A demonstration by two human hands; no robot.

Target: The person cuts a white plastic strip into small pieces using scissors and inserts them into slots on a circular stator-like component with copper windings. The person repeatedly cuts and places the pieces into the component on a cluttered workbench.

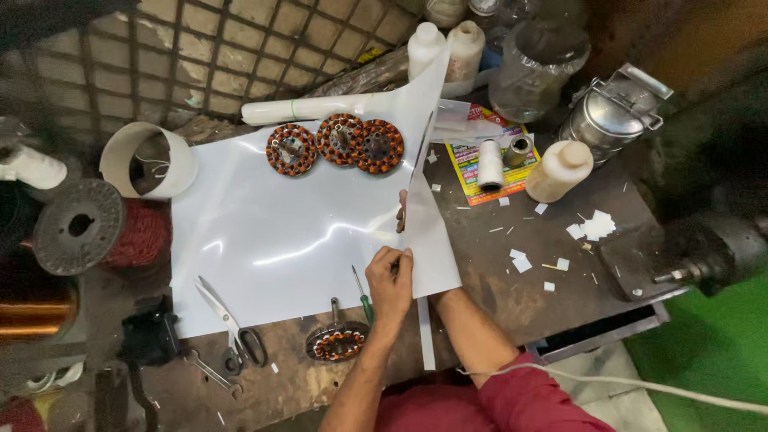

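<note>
Right now your left hand [390, 282] pinches the near edge of the white sheet [272, 232] while your right hand [401, 214] (mostly hidden behind it) grips the raised fold running straight away from you.

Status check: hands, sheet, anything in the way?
Left hand pinching white sheet near edge. Right hand mostly hidden behind lifted fold. Three wound stators sit on sheet's far end; scissors on near corner.
</note>
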